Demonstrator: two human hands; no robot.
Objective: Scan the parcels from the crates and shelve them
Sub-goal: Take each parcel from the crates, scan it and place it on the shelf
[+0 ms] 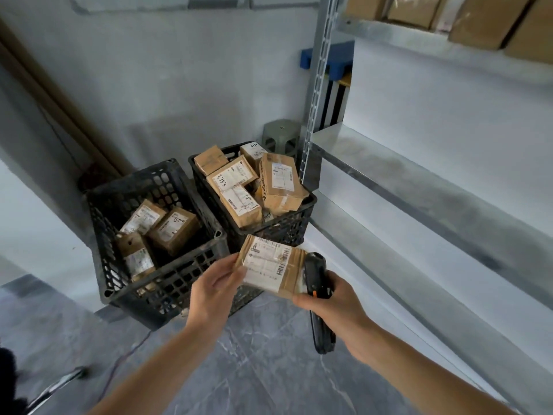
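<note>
My left hand (214, 290) grips a small brown cardboard parcel (270, 266) by its left end, white barcode label facing up. My right hand (329, 301) holds a black handheld scanner (317, 298) upright against the parcel's right end; its lower part hangs below my palm. Behind them stand two black plastic crates on the floor: the left crate (167, 283) holds a few labelled parcels, the right crate (287, 226) is heaped with several more. A bare metal shelf (419, 187) runs along the right.
A slotted metal upright (317, 85) stands at the shelf's near corner. Brown boxes (478, 22) sit on the upper shelf. A grey stool (281, 136) and a blue object (341, 59) are behind the crates. Grey marbled floor (254, 369) lies below.
</note>
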